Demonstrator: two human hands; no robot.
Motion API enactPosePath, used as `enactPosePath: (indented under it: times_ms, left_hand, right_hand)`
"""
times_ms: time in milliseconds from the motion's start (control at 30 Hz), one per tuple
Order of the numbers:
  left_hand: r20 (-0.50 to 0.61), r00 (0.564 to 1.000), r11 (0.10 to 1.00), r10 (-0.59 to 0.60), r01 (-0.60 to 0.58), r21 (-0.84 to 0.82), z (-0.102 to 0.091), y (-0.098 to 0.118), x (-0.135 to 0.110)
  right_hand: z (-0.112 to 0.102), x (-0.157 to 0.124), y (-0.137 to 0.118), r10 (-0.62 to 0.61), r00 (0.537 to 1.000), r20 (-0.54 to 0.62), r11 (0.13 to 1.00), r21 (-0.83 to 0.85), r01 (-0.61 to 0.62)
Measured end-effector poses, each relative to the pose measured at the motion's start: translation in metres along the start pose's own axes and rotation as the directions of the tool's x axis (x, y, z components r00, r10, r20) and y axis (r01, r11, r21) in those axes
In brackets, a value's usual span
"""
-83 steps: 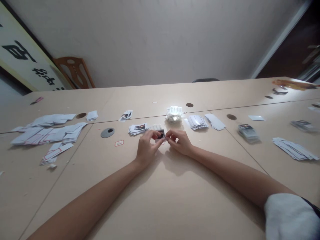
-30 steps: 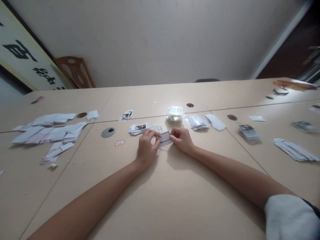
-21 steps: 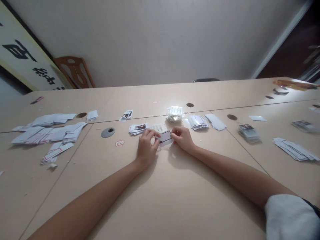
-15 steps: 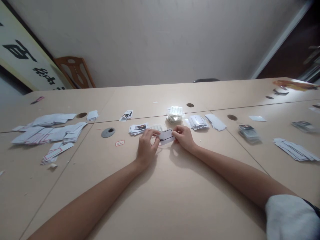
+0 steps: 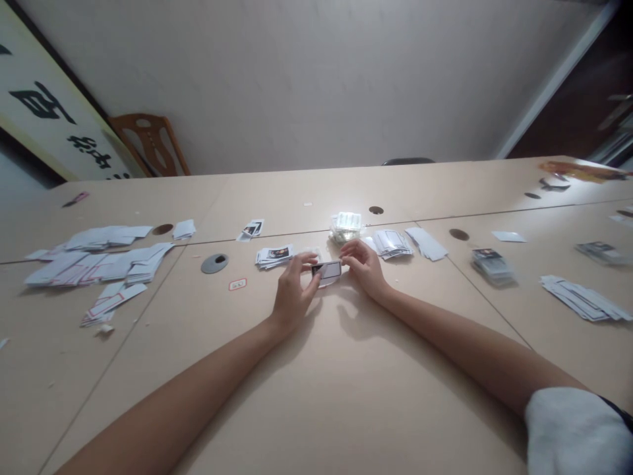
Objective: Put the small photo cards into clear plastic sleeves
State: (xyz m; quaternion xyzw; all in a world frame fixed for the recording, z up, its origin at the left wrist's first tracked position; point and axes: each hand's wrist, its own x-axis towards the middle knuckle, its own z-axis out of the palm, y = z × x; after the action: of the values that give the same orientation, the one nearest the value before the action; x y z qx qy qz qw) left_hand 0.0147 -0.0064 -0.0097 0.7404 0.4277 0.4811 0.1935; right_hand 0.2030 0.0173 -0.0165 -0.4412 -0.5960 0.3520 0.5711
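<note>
Over the near table, a small white card with a black border (image 5: pixel 332 270) is held up and tilted. My left hand (image 5: pixel 291 290) grips its left side between thumb and fingers. At the card's upper right corner, the thumb and forefinger of my right hand (image 5: pixel 364 269) are pinched together. Just left of my left hand lies a stack of printed cards (image 5: pixel 273 256), the top one with a dark picture. Behind my right hand sit a pile of clear plastic pieces (image 5: pixel 346 226) and a fanned stack of black-bordered cards (image 5: pixel 392 243).
White paper stacks (image 5: pixel 99 264) spread over the left side. A small red-edged label (image 5: pixel 238 284) lies nearer me. On the right are blank white slips (image 5: pixel 426 243), a stack of clear cases (image 5: pixel 492 266) and more cards (image 5: pixel 586 298). Round cable holes (image 5: pixel 215 264) break the tabletop.
The card has tipped more upright and dropped slightly. My left thumb now lies across its face, and my right fingers have shifted up to its corner.
</note>
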Motion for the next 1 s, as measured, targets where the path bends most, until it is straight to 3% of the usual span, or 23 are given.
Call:
enactPosePath:
  times_ms: [233, 433, 1000]
  left_hand:
    - [0.032, 1.000, 0.999, -0.001, 0.002, -0.047, 0.0004, 0.0015, -0.0010]
    - [0.007, 0.999, 0.998, 0.038, -0.038, 0.041, 0.0002, 0.0003, -0.0014]
    - [0.021, 0.999, 0.995, 0.036, -0.038, 0.093, -0.0016, 0.0016, -0.0012]
  right_hand:
    - [0.0020, -0.0037, -0.0038, -0.028, 0.988, 0.155, 0.998, -0.057, 0.038]
    - [0.0021, -0.0039, 0.0000, -0.032, 0.996, 0.083, 0.997, -0.070, 0.038]
    - [0.0008, -0.0021, 0.0010, 0.029, 0.995, 0.090, 1.000, -0.014, -0.028]
